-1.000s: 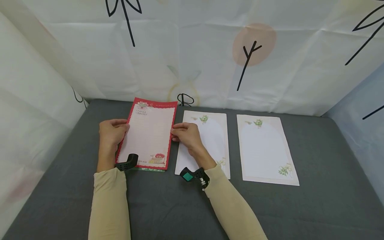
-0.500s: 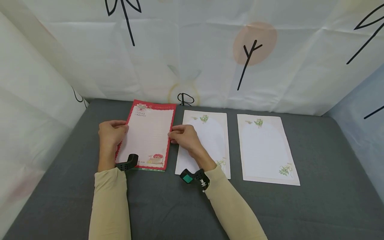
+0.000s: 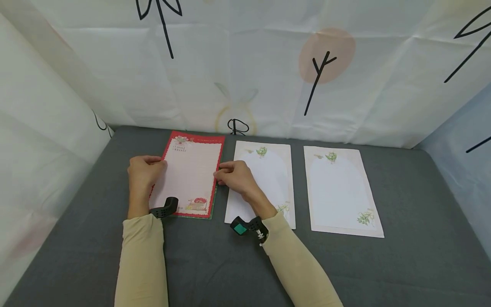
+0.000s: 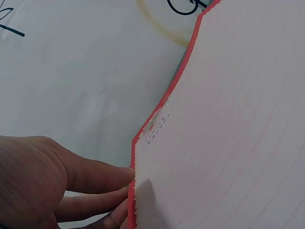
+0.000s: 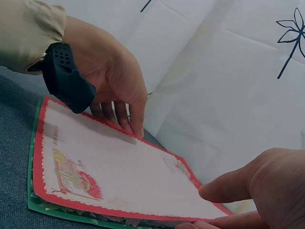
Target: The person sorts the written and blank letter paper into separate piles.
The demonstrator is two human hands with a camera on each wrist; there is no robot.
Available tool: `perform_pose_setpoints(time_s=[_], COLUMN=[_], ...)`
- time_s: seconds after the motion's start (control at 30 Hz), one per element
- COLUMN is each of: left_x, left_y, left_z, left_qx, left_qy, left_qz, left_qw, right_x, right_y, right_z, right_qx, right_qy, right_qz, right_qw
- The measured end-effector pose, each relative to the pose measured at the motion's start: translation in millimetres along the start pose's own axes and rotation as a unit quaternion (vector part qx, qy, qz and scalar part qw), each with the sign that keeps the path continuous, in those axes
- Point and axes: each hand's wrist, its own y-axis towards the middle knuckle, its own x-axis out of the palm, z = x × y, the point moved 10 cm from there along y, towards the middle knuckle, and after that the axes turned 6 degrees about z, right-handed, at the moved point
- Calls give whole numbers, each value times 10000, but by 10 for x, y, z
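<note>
- Your left hand [image 3: 145, 174] pinches the left edge of the red-bordered sheet [image 3: 188, 175], thumb and fingers drawn nearly together with just the paper's edge between them.
- Your right hand [image 3: 238, 177] pinches the opposite edge; its thumb is on the red border and the other fingers are lower down at that edge.
- The red-bordered sheet is at the left of the grey table [image 3: 414, 204], between your hands, with faint ruled lines and a small picture near its bottom edge. It bows slightly in the left wrist view.
- Beneath it you have a green-edged sheet [image 5: 35, 206], showing as a thin strip along the bottom and right. You cannot tell whether the two touch all over.
- To the right lies the middle white sheet [image 3: 264, 183], partly covered from view by your right hand and wrist.
- Farther right, well apart from your hands, lies the far white sheet [image 3: 341, 192]. Both carry green leaf prints.
- A pale printed cloth [image 3: 261, 59] hangs behind.
</note>
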Motion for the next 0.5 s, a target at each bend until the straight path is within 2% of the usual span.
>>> perform_pose_setpoints(time_s=[0.5], left_x=[3], left_y=[-3], left_z=[-26], left_qx=[-62], left_qy=[27], left_qz=[-73], left_qw=[10000], right_x=[-5], right_y=[3], right_z=[-22], right_qx=[-109], right_qy=[-174], right_qz=[-3], right_qw=[9998])
